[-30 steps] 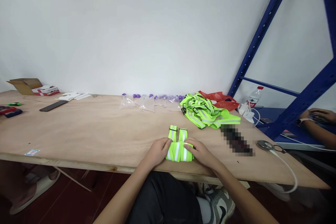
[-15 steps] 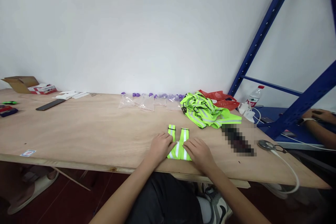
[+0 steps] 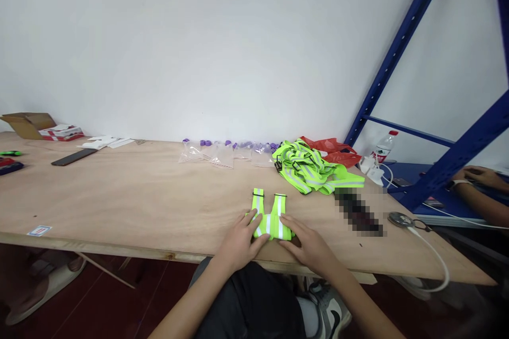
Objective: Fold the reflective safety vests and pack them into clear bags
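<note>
A folded neon-green reflective strap vest [image 3: 269, 217] lies near the front edge of the plywood table [image 3: 139, 196], two strap ends pointing away from me. My left hand [image 3: 239, 241] rests on its left side, fingers spread on the fabric. My right hand [image 3: 308, 242] presses its right side, fingers flat. A loose pile of the same green reflective straps [image 3: 310, 168] lies further back to the right.
Small clear bags with purple caps [image 3: 222, 152] line the back edge. A red plastic bag [image 3: 333, 150], water bottle [image 3: 382, 147], white charger and cable [image 3: 421, 235] sit right. Another person's hand [image 3: 479, 176] rests on the blue shelf [image 3: 437, 169]. A black phone [image 3: 73, 157] and cardboard box [image 3: 26, 124] lie far left.
Both hands slid back toward me along the folded vest, from beside the folded part to its near edge. The vest shifted slightly; the view drifted a little.
</note>
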Motion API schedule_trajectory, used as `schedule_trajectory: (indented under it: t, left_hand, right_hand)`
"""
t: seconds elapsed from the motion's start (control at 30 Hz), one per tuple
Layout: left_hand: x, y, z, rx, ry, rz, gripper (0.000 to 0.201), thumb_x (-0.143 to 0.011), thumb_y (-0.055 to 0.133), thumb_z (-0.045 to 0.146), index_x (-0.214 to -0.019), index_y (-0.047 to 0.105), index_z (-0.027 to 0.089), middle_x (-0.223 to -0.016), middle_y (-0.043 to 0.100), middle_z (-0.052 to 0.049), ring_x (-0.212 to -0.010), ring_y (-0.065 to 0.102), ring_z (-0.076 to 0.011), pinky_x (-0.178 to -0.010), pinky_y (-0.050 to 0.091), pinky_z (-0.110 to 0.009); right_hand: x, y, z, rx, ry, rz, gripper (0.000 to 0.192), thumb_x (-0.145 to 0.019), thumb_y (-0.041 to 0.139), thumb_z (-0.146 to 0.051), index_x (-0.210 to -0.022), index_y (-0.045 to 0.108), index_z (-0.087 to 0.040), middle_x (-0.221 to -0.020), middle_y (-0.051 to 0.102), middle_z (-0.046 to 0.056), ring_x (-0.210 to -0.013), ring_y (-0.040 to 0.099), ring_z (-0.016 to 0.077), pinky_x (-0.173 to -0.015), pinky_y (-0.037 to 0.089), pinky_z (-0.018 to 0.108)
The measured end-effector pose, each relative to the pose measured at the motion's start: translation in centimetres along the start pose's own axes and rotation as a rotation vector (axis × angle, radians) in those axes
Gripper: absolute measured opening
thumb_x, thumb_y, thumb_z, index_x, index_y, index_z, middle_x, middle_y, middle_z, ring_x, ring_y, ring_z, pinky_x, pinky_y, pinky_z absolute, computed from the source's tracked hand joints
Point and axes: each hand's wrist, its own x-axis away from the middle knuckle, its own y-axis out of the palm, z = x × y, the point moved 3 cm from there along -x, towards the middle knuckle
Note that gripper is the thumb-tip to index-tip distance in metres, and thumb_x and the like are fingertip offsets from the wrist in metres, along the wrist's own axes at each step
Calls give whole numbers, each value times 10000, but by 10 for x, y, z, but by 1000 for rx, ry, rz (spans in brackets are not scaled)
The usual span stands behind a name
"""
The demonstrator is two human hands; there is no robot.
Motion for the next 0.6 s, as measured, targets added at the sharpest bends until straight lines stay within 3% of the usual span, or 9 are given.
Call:
schedule_trajectory:
  t: [0.1, 0.27, 0.4, 0.6]
  left_hand:
    - [1, -1, -2, 43, 37, -38, 592, -921, 614, 425, -1455, 466, 215, -1511, 469, -146, -1391, 436, -331, -1095, 444, -492]
    - [1, -7, -1, 73, 87, -45, 518, -922, 595, 250, -1425, 478, 210, -1478, 508, -141, -1380, 452, -301, -1139, 389, -497]
    - [1, -17, 1, 139, 28, -52, 377, -886, 672, 318, -1241, 595, 219, -1242, 672, -114, -1131, 632, -283, -954, 519, -410]
    - [-4, -29, 2, 275, 26, -53, 266, -891, 665, 443, -1049, 699, 232, -1084, 730, -72, -985, 664, -247, -864, 487, -315]
  right_hand:
    - [-3, -2, 3, -28, -16, -7, 465, -890, 626, -232, -1350, 582, -187, -1352, 636, 136, -1222, 632, 263, -1021, 540, 429]
    - [-7, -6, 3, -38, -26, -32, 429, -892, 631, -235, -1318, 616, -185, -1326, 655, 134, -1198, 646, 268, -1023, 534, 441]
    - [-6, -12, -3, -48, -32, -44, 392, -903, 622, -277, -1288, 646, -206, -1300, 672, 130, -1219, 626, 287, -1069, 483, 490]
    - [-6, -23, -14, -125, 29, -94, 348, -933, 574, -318, -1257, 664, -225, -1256, 695, 114, -1209, 620, 298, -1084, 446, 502]
